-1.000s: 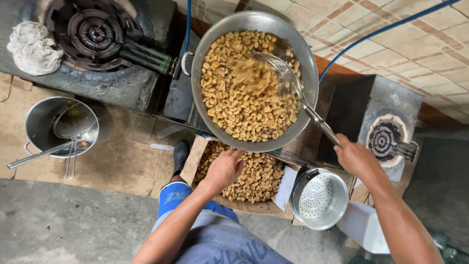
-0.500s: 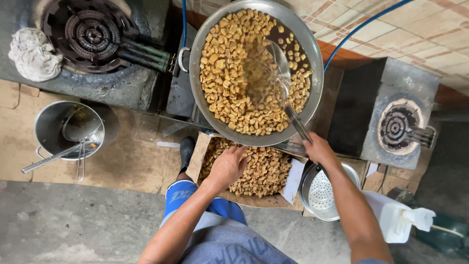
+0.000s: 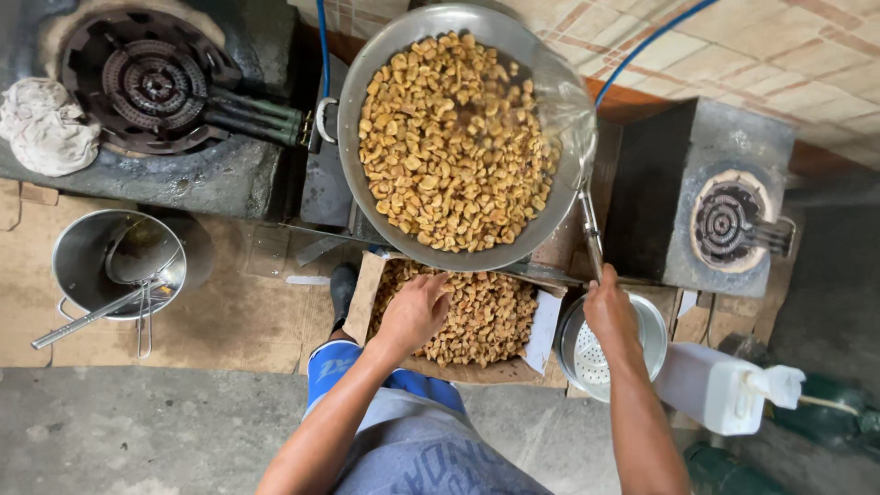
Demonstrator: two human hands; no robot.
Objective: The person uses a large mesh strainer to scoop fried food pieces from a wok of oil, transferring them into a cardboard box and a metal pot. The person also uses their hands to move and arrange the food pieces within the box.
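The left hand [image 3: 414, 312] lies palm down in the cardboard box [image 3: 543, 332], its fingers curled loosely over the heap of pale brown pieces [image 3: 486, 316] there, touching them; whether any are pinched underneath cannot be told. The right hand [image 3: 610, 312] has its fingers wrapped tight around the end of a long metal handle [image 3: 589, 229], which runs up to a skimmer [image 3: 566, 101] resting against the right inner side of the large wok [image 3: 353, 174]; the skimmer head is blurred, so how much it carries is unclear. The wok is filled with golden fried pieces [image 3: 449, 137] and sits just above the box, well within reach of both hands. As a judgement, the step in hand looks like frying in batches: stirring or lifting with the skimmer while the other hand gathers raw pieces. The next move would call for a steady grip on the handle and a careful, low release over hot oil. Just under the right hand stands a metal strainer bowl [image 3: 642, 316], beside it a white plastic jug [image 3: 710, 390]. Farther left are a gas burner [image 3: 151, 82], a crumpled cloth [image 3: 46, 128] and a steel pot [image 3: 78, 266] with a ladle [image 3: 87, 321].
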